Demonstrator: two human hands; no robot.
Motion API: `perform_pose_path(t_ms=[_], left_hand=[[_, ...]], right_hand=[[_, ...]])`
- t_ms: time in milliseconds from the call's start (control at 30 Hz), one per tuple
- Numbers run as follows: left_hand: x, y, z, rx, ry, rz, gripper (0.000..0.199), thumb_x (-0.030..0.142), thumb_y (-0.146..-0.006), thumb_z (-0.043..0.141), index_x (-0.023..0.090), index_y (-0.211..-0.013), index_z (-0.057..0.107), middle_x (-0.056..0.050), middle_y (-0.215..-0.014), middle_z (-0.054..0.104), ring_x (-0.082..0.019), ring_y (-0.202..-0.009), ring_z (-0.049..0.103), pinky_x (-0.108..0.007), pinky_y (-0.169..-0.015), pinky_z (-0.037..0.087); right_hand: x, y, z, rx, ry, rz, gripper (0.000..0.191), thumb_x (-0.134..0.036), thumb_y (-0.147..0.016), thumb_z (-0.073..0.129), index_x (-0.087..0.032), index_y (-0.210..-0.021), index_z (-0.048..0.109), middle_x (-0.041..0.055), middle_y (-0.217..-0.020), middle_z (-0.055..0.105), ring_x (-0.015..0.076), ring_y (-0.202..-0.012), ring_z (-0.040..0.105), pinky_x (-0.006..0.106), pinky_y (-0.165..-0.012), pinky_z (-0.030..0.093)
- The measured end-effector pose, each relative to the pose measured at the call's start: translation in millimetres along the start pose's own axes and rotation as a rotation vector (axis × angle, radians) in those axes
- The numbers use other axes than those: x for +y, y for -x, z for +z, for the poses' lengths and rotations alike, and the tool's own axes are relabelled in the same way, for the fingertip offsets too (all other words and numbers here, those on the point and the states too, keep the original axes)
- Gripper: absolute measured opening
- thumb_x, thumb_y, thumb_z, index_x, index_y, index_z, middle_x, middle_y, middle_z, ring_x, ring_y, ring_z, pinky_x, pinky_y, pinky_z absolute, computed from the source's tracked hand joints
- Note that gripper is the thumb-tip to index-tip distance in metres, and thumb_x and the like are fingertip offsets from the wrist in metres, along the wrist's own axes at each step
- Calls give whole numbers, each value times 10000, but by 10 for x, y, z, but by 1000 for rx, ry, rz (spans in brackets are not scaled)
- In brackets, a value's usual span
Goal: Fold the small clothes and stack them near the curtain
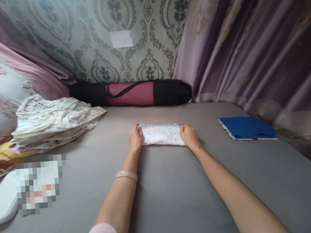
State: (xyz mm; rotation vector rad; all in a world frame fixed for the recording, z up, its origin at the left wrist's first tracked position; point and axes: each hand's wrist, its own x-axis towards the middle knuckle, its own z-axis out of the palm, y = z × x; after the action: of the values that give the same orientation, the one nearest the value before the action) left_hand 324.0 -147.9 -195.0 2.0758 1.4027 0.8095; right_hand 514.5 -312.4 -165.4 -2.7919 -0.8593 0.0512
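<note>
A white folded cloth (pixel 162 135) with a faint small print and a pale blue upper edge is stretched between my two hands, over the grey sheet (pixel 171 186). My left hand (pixel 136 136) is closed on its left end, with the thumb near the top corner. On the right end, my right hand (pixel 190 134) pinches the cloth in the same way. A pale bangle (pixel 126 175) circles my left wrist.
Piled pale clothes (pixel 54 120) lie at the left, near a white object (pixel 6 194) and a blurred packet (pixel 43 184). A blue folded cloth (pixel 246 127) lies at the right. Along the patterned wall rests a black and dark pink roll bag (pixel 132 94). Purple curtains (pixel 219 44) hang at the right.
</note>
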Motion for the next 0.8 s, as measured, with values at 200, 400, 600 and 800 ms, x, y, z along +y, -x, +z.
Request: perform_pose_path(t_ms=[200,400,600,800], left_hand=[[48,-33,-137,-24,-33,-56,354,291,-936,446,104,-1196,597,-166,-1083,675,-238,-1004,641,-318,-860,475],[432,297,-206,40,-224,312,293,246,-962,369,190,-1008,653,-105,-991,675,-232,-980,617,-337,-869,438],[530,508,-54,-198,-338,521,291,193,-947,370,161,-1120,603,-121,-1149,657,-250,-1179,543,-395,-1022,374],[345,464,-4,-255,-409,438,424,343,-972,359,156,-1330,488,-143,-1444,468,-275,-1371,378,-483,-1142,246]], right_hand=[[112,-64,-101,-80,-48,-81,374,-354,-979,347,-172,-1094,653,160,-1069,700,272,-997,659,332,-785,471],[-191,263,-146,147,36,-389,406,-220,-980,267,-114,-1162,614,203,-1144,655,287,-1101,594,403,-934,420],[-517,452,153,-28,-79,-810,512,-254,-983,220,-85,-1411,446,114,-1487,430,237,-1414,302,431,-1174,166],[-469,372,306,-124,-69,-844,569,-309,-982,186,-89,-1481,347,91,-1551,316,225,-1445,230,426,-1185,152]])
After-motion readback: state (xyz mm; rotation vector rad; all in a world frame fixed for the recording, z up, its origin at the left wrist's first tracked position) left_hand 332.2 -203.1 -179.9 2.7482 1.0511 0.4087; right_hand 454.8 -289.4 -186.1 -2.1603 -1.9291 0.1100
